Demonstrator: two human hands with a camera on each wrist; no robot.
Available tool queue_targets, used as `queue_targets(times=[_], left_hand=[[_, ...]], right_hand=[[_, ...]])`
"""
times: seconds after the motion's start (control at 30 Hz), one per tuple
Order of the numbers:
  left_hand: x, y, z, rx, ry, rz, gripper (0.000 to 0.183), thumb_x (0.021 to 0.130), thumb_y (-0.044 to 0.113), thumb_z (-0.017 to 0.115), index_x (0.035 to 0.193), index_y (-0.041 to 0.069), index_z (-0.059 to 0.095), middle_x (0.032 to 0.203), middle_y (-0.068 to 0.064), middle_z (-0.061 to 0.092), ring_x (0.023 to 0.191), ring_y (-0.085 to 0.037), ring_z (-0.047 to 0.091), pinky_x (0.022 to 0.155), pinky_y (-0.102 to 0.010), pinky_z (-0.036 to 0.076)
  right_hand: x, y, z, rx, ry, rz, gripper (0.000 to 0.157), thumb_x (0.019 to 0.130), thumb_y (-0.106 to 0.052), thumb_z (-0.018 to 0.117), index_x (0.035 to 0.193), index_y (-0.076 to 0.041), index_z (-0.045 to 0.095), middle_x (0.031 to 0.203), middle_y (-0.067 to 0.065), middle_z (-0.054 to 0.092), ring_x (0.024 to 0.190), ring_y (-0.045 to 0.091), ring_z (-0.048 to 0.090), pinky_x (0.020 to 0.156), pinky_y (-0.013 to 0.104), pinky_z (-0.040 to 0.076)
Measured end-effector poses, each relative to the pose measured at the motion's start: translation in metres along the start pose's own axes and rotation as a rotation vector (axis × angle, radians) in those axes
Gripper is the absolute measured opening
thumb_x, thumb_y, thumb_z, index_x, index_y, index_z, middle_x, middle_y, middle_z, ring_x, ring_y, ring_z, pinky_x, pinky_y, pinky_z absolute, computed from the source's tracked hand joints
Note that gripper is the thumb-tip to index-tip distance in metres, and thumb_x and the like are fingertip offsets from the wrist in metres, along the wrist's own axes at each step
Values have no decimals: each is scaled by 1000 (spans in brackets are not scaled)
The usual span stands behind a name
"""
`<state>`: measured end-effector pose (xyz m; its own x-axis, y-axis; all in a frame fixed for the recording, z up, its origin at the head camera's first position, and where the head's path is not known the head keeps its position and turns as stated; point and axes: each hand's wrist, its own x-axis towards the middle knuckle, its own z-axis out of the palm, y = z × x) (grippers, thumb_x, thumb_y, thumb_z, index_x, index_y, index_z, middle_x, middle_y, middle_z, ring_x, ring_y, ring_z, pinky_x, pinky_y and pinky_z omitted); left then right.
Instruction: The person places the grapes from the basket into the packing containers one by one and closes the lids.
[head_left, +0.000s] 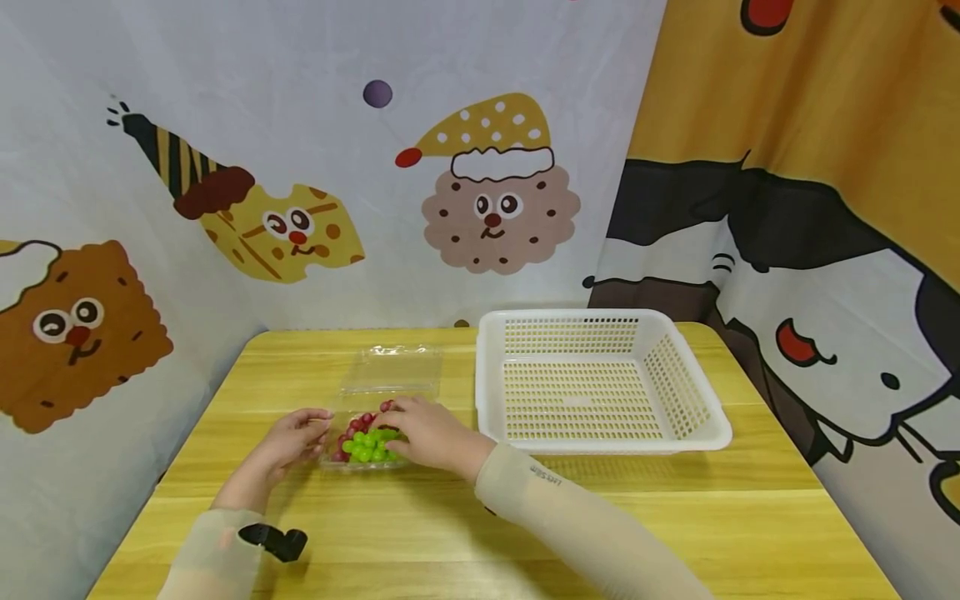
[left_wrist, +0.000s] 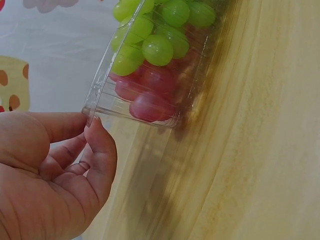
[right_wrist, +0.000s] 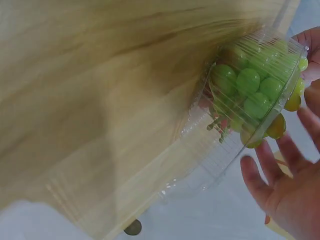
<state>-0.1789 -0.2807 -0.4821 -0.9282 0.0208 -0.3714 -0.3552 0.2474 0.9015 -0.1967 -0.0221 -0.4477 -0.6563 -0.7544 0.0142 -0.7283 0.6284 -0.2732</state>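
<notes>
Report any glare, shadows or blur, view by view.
Head: bright glints along the open clear lid, soft shadow on the table below the right sleeve; left wrist: soft-edged dark shadow beneath the container; right wrist: streaky reflections over the green grapes, table grain looking smeared.

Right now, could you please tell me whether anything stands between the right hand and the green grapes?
Nothing visible stands in the way from above: the right hand is close by the green grapes, and the lid of the clear container lies open behind.
</notes>
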Motion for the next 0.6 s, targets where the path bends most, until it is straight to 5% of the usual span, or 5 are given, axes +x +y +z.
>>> queue_targets(times=[0.3,0.6], left_hand=[[-2,1,-5,5,2,1,42,101,16,45,134,-9,37,87,-3,55,71,-8,51,63,-22,50],[-3,2,-10,39,16,-4,43,101,17,44,135,-8,36,90,-3,55,73,-8,52,63,-22,50]], right_hand=[[0,3,4,271,249,269,33,91,-19,61,124,-19,58,121,0,52,113,17,47,87,27,48],[2,6,13,735,364,601,49,87,-16,66,130,-6,44,125,15,40,110,27,48,88,36,49]])
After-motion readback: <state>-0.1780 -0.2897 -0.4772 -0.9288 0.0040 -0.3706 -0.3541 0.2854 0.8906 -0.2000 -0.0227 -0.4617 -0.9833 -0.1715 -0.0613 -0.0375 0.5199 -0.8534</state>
